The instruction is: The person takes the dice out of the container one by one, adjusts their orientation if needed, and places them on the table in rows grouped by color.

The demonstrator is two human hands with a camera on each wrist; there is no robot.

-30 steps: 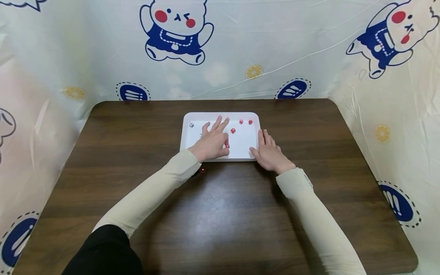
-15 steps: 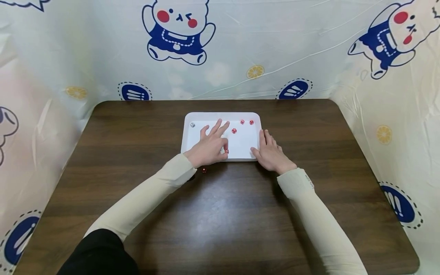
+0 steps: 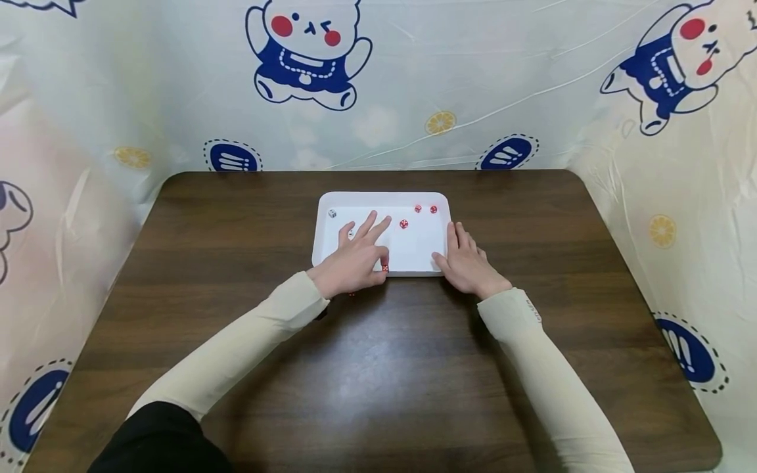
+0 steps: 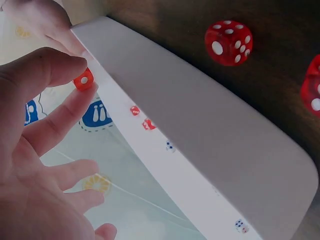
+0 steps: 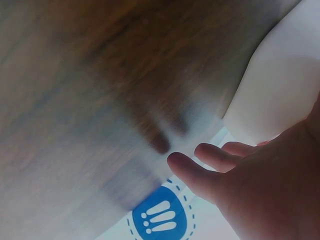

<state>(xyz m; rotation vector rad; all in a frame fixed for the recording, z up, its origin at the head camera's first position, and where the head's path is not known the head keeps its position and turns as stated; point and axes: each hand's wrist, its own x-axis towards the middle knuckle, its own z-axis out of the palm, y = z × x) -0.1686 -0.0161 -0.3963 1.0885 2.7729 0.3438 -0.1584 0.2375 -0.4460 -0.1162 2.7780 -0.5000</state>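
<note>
Between thumb and index finger, my left hand (image 3: 350,264) pinches a red die (image 4: 83,80) just over the near edge of the white tray (image 3: 378,261); its other fingers are spread. My right hand (image 3: 470,268) rests against the tray's right side, fingers extended and thumb on the rim. Inside the tray lie a red die (image 3: 404,224) near the middle and two more, a red die (image 3: 418,208) and a red die (image 3: 434,209), at the back right. A white die (image 3: 332,213) sits at the back left, and another white die (image 3: 351,233) shows beside my left fingers.
On the dark wooden table (image 3: 378,368), a red die (image 4: 229,43) and a second red die (image 4: 313,86) lie in front of the tray, mostly hidden by my left hand in the head view. A patterned curtain (image 3: 390,79) surrounds the table's back and sides.
My left hand has drawn back toward me and slightly left with the pinched red die, from over the tray to its near edge. The right hand stays at the tray's side.
</note>
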